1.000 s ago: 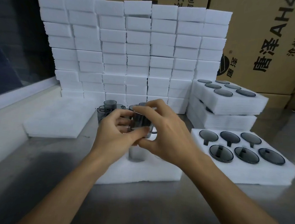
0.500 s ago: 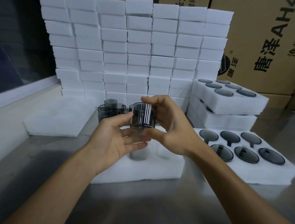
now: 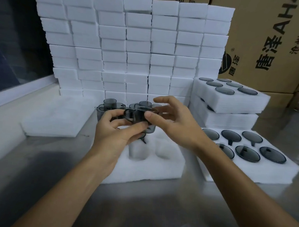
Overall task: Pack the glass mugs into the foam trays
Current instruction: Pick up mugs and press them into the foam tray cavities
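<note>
Both hands are up over the near foam tray (image 3: pixel 146 168), working one smoky glass mug (image 3: pixel 141 119) between them. The left hand (image 3: pixel 115 128) has its fingers curled round the mug from below and from the handle side, the dark loop of the handle showing beside its thumb. The right hand (image 3: pixel 171 122) pinches the mug's far side with the thumb against the glass, while its other fingers spread loosely above the rim. The mug is held in the air, upright or nearly so, above the tray's round pockets, two of which show pale and unfilled just under the hands. Behind the hands a small cluster of more grey mugs (image 3: pixel 110 104) stands on the steel table (image 3: pixel 137 211), close to the foot of a tall wall of stacked white foam blocks (image 3: pixel 129 45). To the right lies a filled tray (image 3: pixel 249 157) with dark mugs sunk in its pockets, and behind it a short stack of filled trays (image 3: pixel 230 103), the top one showing grey rims. A flat foam sheet (image 3: pixel 55 116) lies on the left, and printed cardboard cartons (image 3: pixel 268 42) stand at the back right.
</note>
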